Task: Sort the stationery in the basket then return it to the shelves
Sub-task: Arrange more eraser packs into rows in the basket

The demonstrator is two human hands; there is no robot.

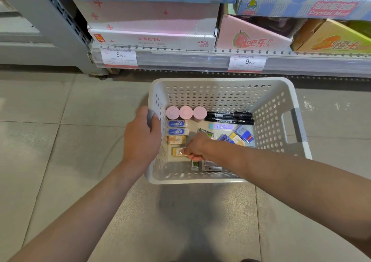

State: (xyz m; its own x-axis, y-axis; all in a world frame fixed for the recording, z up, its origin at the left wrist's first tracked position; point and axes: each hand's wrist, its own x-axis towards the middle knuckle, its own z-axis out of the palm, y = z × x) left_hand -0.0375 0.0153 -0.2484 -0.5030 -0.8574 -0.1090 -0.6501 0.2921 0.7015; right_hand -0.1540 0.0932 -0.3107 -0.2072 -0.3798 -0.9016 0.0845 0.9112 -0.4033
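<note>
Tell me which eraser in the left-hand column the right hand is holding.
The yellow eraser nearest you, last in the column. The right hand pinches it; the orange one and two blue ones lie untouched.

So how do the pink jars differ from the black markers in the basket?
The pink jars stand upright in a row of three; the black markers lie flat, two side by side. Jars are short and round; markers are long and thin. Both sit against the basket's far wall.

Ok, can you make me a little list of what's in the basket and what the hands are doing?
basket: white basket with holes, on the floor by the shelf
pink tubs: three pink tubs in a row at the back
markers: two black markers beside the tubs
erasers: blue erasers stacked along the left wall
left hand: grips the basket's left handle
right hand: pinches a yellow eraser
</note>
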